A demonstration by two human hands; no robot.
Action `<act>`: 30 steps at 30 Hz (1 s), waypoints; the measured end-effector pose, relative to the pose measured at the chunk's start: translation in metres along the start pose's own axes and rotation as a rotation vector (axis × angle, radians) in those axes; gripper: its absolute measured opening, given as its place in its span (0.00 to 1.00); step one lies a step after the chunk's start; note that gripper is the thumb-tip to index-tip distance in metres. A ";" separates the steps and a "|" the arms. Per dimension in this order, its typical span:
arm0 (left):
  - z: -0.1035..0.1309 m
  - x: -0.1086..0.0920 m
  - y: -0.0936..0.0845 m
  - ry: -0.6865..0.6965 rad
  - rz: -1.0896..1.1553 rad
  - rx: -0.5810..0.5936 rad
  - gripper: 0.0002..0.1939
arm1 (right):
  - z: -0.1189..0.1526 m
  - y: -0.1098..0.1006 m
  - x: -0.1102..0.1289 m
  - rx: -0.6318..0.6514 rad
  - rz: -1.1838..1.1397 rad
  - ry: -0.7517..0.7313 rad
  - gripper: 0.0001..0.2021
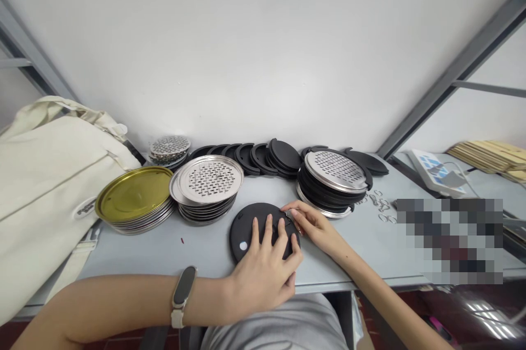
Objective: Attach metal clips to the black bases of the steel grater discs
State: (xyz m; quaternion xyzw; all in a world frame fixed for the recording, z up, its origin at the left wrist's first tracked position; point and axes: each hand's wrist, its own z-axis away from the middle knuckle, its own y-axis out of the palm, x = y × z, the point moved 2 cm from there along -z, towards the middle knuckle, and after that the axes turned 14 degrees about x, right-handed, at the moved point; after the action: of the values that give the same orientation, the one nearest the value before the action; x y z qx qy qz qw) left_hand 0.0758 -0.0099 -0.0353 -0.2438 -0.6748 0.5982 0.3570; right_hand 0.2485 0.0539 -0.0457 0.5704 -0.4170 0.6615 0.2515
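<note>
A round black disc [257, 216] lies on the grey table near its front edge. Across its top my left hand [267, 265] is spread flat, fingers apart, pressing on it. At the disc's upper right rim, my right hand [308, 224] pinches a small metal piece [290, 215], partly hidden by the fingers. A white round spot [243, 246] shows on the disc's left side. Just right of my right hand stands a stack of black discs topped by a perforated silver plate [337, 170].
Perforated silver plates [211, 179] and gold-topped lids [133, 195] are stacked at left, beside a cream bag [53, 175]. Black discs [285, 155] line the wall. Metal rings [383, 205] lie at right, near a white box [438, 172] and wooden boards [489, 155].
</note>
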 end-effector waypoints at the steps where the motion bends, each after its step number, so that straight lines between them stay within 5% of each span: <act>1: 0.000 0.000 0.000 0.000 -0.002 0.000 0.26 | 0.000 0.000 -0.001 -0.009 0.001 0.002 0.15; 30: 0.000 -0.001 -0.002 -0.008 -0.013 0.005 0.25 | 0.002 0.008 0.005 -0.135 0.309 -0.058 0.13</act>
State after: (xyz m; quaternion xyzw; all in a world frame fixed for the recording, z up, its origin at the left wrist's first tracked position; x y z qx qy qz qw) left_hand 0.0763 -0.0112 -0.0333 -0.2362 -0.6762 0.5985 0.3587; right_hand 0.2418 0.0472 -0.0430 0.5002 -0.5502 0.6461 0.1723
